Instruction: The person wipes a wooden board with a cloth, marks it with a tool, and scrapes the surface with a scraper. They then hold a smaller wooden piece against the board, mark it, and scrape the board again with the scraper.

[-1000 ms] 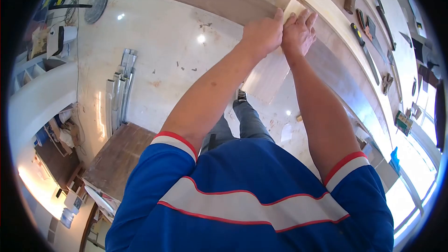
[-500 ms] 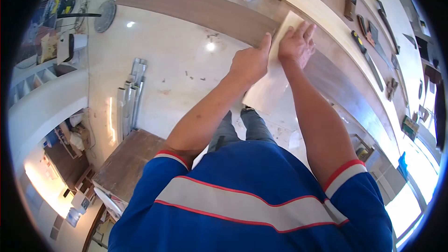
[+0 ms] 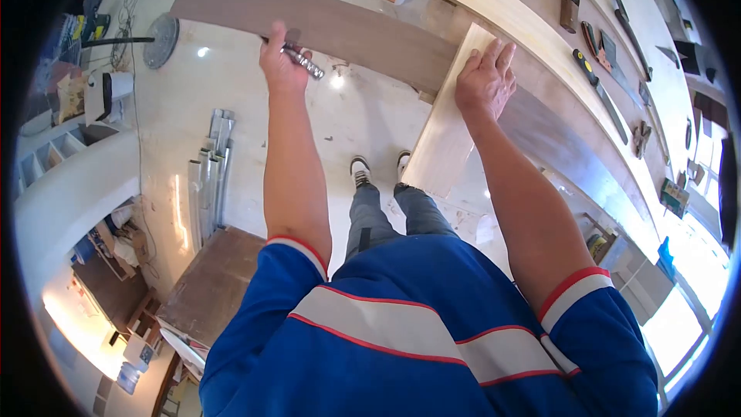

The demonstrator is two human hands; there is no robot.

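Observation:
A dark metallic tool with a ribbed silver end (image 3: 307, 63) is gripped in my left hand (image 3: 282, 66), near the front edge of a long brown board (image 3: 309, 22). My right hand (image 3: 486, 83) lies with fingers extended on a pale wooden board (image 3: 444, 139). The pale board rests across the bench at its far end and slants down toward my legs. My two hands are well apart, and the palm side of the right one is hidden.
Saws (image 3: 600, 95) and a wooden-bodied tool (image 3: 570, 4) lie along the right side. Metal tubes (image 3: 210, 174) stand at the left, beside a brown tabletop (image 3: 208, 286). A round grey disc (image 3: 161, 41) is at the upper left.
My left hand has moved left, away from the pale board, and the tool in it now shows. My right hand stays on the pale board. Both my shoes have come into view.

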